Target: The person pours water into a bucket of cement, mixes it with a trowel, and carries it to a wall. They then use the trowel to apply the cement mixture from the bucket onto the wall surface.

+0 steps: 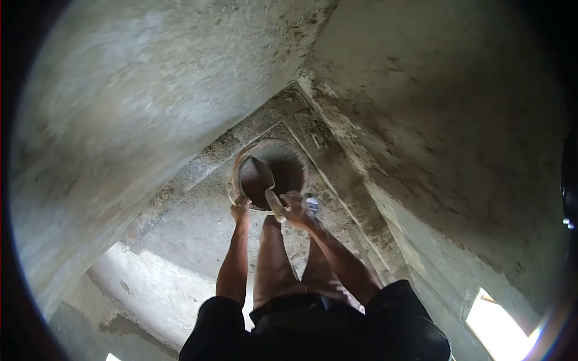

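Observation:
A round bucket [298, 157] with a mortar-smeared rim is in front of my legs, in the middle of the head view. My left hand [241, 206] is closed on the near left of its rim. In my right hand [296, 210] is a trowel [257, 175], its pointed blade inside the bucket and its pale handle towards me. The fingers of this hand are curled around the handle. Inside the bucket, the contents look dark and are partly hidden by the blade.
Rough plastered walls [144, 78] rise on the left and right [445, 102], meeting at a corner beyond the bucket. A ledge [208, 159] runs along the base of the left wall. Bright light enters through an opening [497, 325] at the lower right.

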Demonstrator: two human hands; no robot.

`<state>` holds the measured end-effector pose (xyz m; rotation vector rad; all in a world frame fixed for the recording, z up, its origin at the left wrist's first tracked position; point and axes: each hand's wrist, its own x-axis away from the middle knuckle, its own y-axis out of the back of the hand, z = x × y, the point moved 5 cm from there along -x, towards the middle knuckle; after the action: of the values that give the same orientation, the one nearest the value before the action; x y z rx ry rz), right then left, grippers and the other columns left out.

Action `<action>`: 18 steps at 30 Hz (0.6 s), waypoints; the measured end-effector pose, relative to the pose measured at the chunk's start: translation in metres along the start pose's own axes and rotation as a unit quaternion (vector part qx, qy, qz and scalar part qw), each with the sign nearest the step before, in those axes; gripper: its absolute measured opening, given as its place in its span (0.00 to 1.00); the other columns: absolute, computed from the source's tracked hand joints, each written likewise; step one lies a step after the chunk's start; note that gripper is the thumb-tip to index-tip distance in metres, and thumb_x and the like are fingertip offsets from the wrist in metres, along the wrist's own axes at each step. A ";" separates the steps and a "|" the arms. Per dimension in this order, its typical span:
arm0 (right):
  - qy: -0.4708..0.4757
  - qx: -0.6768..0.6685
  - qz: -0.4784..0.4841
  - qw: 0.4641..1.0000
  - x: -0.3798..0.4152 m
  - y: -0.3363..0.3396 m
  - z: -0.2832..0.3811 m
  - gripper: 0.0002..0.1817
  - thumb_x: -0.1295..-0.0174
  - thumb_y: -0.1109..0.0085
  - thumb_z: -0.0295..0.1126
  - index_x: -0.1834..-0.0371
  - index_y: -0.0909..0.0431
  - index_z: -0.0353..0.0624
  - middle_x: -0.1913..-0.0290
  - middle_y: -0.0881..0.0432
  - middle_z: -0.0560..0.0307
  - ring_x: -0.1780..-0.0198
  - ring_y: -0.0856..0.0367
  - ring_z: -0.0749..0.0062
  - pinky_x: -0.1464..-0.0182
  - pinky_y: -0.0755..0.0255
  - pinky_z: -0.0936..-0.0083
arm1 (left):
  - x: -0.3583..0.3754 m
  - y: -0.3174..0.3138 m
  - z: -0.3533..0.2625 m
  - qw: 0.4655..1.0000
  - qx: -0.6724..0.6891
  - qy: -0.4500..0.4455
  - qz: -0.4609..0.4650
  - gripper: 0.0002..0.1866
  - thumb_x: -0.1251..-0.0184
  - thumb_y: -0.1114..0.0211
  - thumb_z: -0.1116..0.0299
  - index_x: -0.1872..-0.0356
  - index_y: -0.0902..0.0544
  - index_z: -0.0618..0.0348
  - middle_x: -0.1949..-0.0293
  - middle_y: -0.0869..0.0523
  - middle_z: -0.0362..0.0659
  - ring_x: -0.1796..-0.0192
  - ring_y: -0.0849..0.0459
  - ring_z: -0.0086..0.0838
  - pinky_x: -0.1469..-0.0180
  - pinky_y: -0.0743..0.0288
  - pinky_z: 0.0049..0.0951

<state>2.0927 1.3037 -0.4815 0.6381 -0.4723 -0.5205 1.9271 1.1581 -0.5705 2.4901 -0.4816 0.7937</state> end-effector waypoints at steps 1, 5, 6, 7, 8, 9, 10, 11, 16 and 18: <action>-0.066 -0.012 -0.055 0.996 -0.014 0.019 -0.008 0.26 0.43 0.44 0.45 0.44 0.32 0.42 0.52 0.25 0.41 0.53 0.25 0.49 0.51 0.30 0.63 | -0.015 -0.009 0.009 1.000 0.013 0.018 -0.001 0.15 0.52 0.34 0.69 0.63 0.16 0.66 0.66 0.15 0.45 0.63 0.20 0.27 0.58 0.29 0.28; -0.242 -0.375 -0.147 0.883 0.007 -0.015 -0.182 0.24 0.39 0.52 0.51 0.48 0.30 0.45 0.52 0.25 0.48 0.49 0.28 0.50 0.46 0.32 0.61 | -0.085 -0.034 0.051 0.993 0.045 0.105 0.031 0.21 0.53 0.35 0.72 0.54 0.19 0.63 0.59 0.18 0.40 0.60 0.22 0.27 0.58 0.31 0.26; -0.341 -0.236 -0.066 0.908 0.009 -0.024 -0.225 0.27 0.39 0.51 0.52 0.45 0.32 0.43 0.48 0.27 0.44 0.46 0.29 0.48 0.46 0.32 0.59 | -0.106 -0.041 0.057 0.993 0.040 0.105 0.032 0.21 0.53 0.35 0.72 0.54 0.19 0.63 0.59 0.18 0.40 0.60 0.22 0.27 0.58 0.31 0.26; -0.428 -0.089 0.020 0.899 0.014 -0.032 -0.268 0.30 0.38 0.51 0.52 0.42 0.34 0.41 0.45 0.29 0.40 0.44 0.30 0.47 0.46 0.33 0.56 | -0.124 -0.049 0.064 0.988 0.052 0.136 0.050 0.25 0.52 0.36 0.72 0.48 0.24 0.62 0.54 0.20 0.39 0.55 0.25 0.27 0.53 0.33 0.26; -0.499 0.061 0.109 0.858 0.022 -0.040 -0.311 0.33 0.38 0.51 0.53 0.39 0.36 0.39 0.41 0.31 0.37 0.42 0.31 0.46 0.45 0.33 0.54 | -0.142 -0.054 0.076 0.981 0.063 0.170 0.067 0.29 0.51 0.38 0.73 0.42 0.28 0.62 0.49 0.23 0.39 0.49 0.27 0.27 0.48 0.36 0.25; -0.497 0.041 0.154 0.853 0.022 -0.066 -0.363 0.37 0.38 0.55 0.56 0.35 0.43 0.39 0.37 0.37 0.35 0.38 0.37 0.43 0.40 0.39 0.54 | -0.170 -0.059 0.098 0.984 0.091 0.120 0.092 0.26 0.52 0.38 0.75 0.46 0.26 0.60 0.52 0.23 0.39 0.51 0.26 0.27 0.48 0.35 0.27; -0.493 0.018 0.199 0.847 0.014 -0.094 -0.406 0.41 0.37 0.59 0.59 0.31 0.50 0.38 0.34 0.43 0.34 0.33 0.43 0.41 0.35 0.45 0.55 | -0.192 -0.063 0.120 0.985 0.084 0.124 0.090 0.26 0.52 0.38 0.75 0.46 0.26 0.60 0.52 0.23 0.39 0.51 0.26 0.27 0.48 0.35 0.27; -0.477 0.038 0.202 0.854 -0.006 -0.107 -0.431 0.41 0.37 0.59 0.59 0.31 0.51 0.38 0.32 0.47 0.35 0.31 0.48 0.43 0.33 0.50 0.57 | -0.213 -0.064 0.137 0.987 0.110 0.096 0.071 0.26 0.52 0.38 0.76 0.47 0.26 0.59 0.53 0.22 0.39 0.51 0.26 0.28 0.49 0.34 0.28; -0.436 0.048 0.146 0.887 -0.176 -0.089 -0.405 0.44 0.36 0.57 0.57 0.28 0.62 0.41 0.27 0.62 0.42 0.27 0.61 0.51 0.30 0.56 0.57 | -0.209 -0.037 0.155 0.962 0.217 0.163 -0.032 0.14 0.51 0.38 0.79 0.62 0.24 0.53 0.65 0.23 0.32 0.65 0.25 0.16 0.65 0.32 0.16; -0.419 0.230 0.214 0.852 -0.205 -0.096 -0.411 0.40 0.33 0.58 0.51 0.28 0.63 0.43 0.27 0.63 0.43 0.27 0.60 0.53 0.30 0.55 0.57 | -0.205 -0.037 0.155 0.959 0.232 0.161 -0.011 0.13 0.51 0.38 0.79 0.64 0.23 0.52 0.66 0.23 0.31 0.67 0.25 0.15 0.68 0.32 0.15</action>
<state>2.1352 1.5353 -0.8874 0.7124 -1.5699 -0.2260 1.8550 1.1424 -0.8197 2.6908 -0.1623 1.4084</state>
